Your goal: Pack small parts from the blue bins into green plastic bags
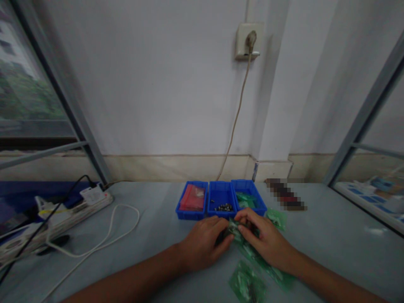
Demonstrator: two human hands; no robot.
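My left hand [206, 240] is closed, its thumb and fingers pinching the edge of a small green plastic bag [233, 227]. My right hand [267, 242] grips the same bag from the other side with thumb and index finger. What the bag contains is too small to make out. Below the right hand more green bags [255, 256] lie on the table, and another green bag [248, 283] rests nearer to me. A further green bag [277, 218] is just beyond the right hand.
Behind my hands stand three blue bins: the left bin [192, 217] holds red bags [192, 198], the middle bin [221, 191] small metal parts [224, 207], the right bin [249, 185] green bags. A power strip [75, 219] and white cable [110, 231] lie at left.
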